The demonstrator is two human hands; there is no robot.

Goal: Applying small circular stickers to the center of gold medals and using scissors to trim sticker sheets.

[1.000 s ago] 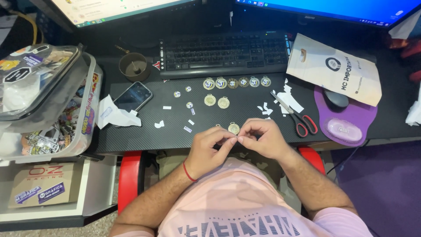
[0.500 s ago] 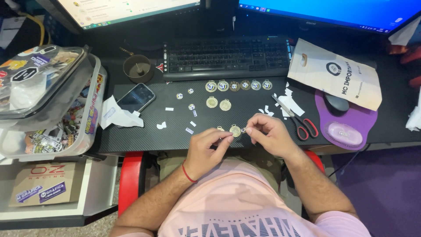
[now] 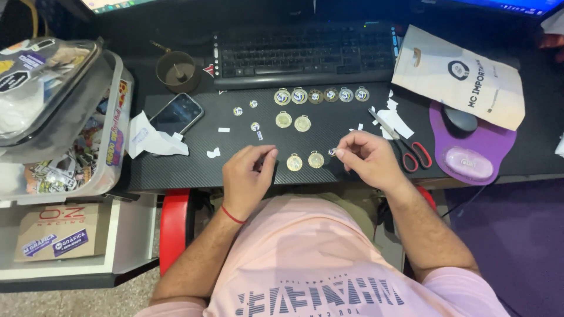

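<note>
**Round sticker at the right fingertips, blank medals to its left**

At the desk's near edge, I am pinching a small round sticker (image 3: 332, 152) in my right hand (image 3: 369, 159). The nearest gold medal (image 3: 316, 159) is lying at eight o'clock, just beside it. My left hand (image 3: 248, 176) is resting loosely curled, holding nothing that I can make out.

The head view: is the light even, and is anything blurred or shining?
Head view: light falls brightest on the desk's middle, where the medals glint; the keyboard at the back is dim. Both the left hand and right hand look sharp, without motion blur.
</note>
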